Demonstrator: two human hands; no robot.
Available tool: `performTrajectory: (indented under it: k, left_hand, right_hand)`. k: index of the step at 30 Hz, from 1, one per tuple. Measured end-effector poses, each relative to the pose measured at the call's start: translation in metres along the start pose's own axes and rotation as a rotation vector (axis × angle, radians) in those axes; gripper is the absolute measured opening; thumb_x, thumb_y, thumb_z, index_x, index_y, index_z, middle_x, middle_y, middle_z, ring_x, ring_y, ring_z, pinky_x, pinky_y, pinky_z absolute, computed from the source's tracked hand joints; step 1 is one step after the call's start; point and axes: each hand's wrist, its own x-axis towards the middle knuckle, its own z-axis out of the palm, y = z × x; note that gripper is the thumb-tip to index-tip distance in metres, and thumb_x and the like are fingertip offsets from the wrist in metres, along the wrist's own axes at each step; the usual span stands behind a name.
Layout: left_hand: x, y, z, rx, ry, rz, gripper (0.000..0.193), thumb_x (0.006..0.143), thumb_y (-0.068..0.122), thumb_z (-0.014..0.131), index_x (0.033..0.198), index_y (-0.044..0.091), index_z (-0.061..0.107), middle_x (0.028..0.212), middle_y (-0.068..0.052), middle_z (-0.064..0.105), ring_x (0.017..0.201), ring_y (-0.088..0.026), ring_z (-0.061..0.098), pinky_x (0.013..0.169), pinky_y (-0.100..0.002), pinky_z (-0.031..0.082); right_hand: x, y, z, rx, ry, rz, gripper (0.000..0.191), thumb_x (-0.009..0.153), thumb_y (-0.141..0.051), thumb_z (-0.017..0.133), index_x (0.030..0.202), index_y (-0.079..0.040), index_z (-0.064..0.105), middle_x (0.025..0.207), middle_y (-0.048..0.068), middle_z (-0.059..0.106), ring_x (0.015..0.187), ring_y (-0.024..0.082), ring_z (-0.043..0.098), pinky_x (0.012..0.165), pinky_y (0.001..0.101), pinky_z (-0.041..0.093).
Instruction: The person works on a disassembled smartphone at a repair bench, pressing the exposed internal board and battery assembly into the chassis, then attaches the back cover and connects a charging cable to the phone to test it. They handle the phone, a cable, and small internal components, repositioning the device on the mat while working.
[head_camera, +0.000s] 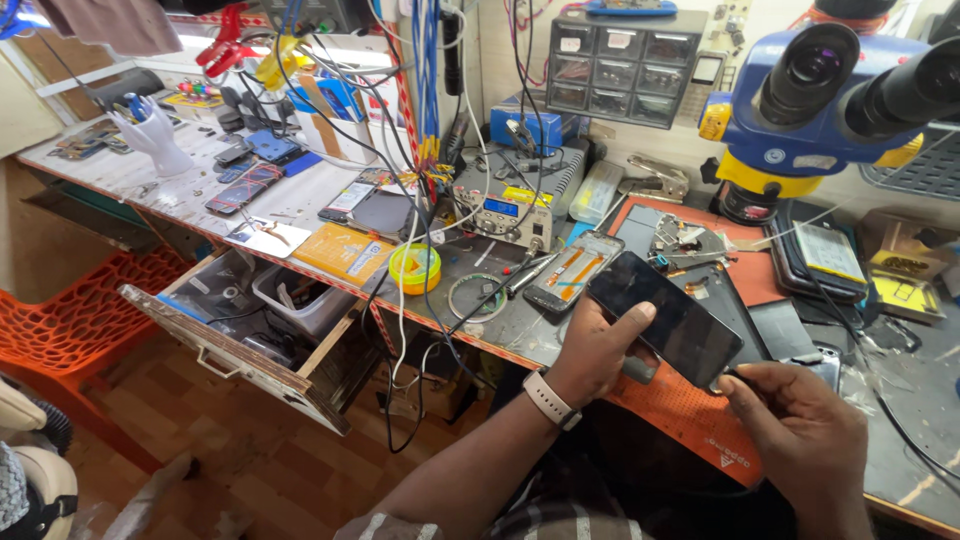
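My left hand (598, 352) grips a black smartphone (678, 318) from below, thumb lying on its dark screen. The phone is tilted above the orange work mat (690, 415) at the bench's front edge. My right hand (800, 425) pinches the phone's lower right corner with thumb and forefinger. A white watch band sits on my left wrist. Just behind the held phone lies an opened phone (573, 272) showing its insides, with a tweezer beside it.
A blue and yellow microscope (820, 95) stands at the back right. A soldering station (505, 215), a yellow tape roll (415, 268), a parts drawer cabinet (625, 65), hanging cables and several phones crowd the bench. An open drawer (240, 325) juts out at the left, by an orange chair (80, 310).
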Motion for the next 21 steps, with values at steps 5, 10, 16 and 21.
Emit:
performTrajectory:
  k: [5,10,16,21]
  left_hand:
    - [0.000,-0.002,-0.002,0.039,-0.017,-0.002,0.026,0.099,0.008,0.064,0.123,-0.001,0.057,0.102,-0.008,0.067,0.072,-0.014,0.068,0.053,-0.026,0.056]
    - [0.002,-0.002,-0.004,0.073,-0.010,-0.049,0.024,0.099,0.008,0.063,0.121,0.000,0.057,0.099,-0.009,0.068,0.069,-0.013,0.066,0.052,-0.025,0.055]
    - [0.002,-0.002,-0.006,0.079,-0.005,-0.063,0.026,0.099,0.008,0.064,0.121,0.000,0.057,0.098,-0.009,0.068,0.069,-0.014,0.066,0.052,-0.025,0.055]
    - [0.002,-0.002,-0.008,-0.025,0.005,-0.015,0.029,0.100,0.011,0.065,0.125,-0.001,0.057,0.103,-0.007,0.070,0.076,-0.014,0.069,0.054,-0.025,0.056]
  right_hand:
    - [-0.001,0.011,-0.002,0.102,-0.031,-0.019,0.015,0.089,0.000,0.075,0.103,0.005,0.072,0.088,0.010,0.074,0.079,0.011,0.070,0.070,0.0223,0.056]
    - [-0.001,0.011,-0.003,0.012,-0.039,-0.036,0.015,0.089,-0.001,0.075,0.102,0.005,0.072,0.085,0.013,0.075,0.078,0.013,0.073,0.068,0.0241,0.060]
    - [0.001,0.009,-0.001,-0.043,-0.031,-0.019,0.015,0.090,0.000,0.075,0.102,0.006,0.072,0.087,0.014,0.076,0.078,0.015,0.074,0.068,0.0256,0.060]
    - [0.003,0.018,-0.004,0.192,-0.073,0.060,0.029,0.088,-0.002,0.075,0.116,0.005,0.068,0.097,0.013,0.074,0.087,0.013,0.073,0.076,0.0243,0.060]
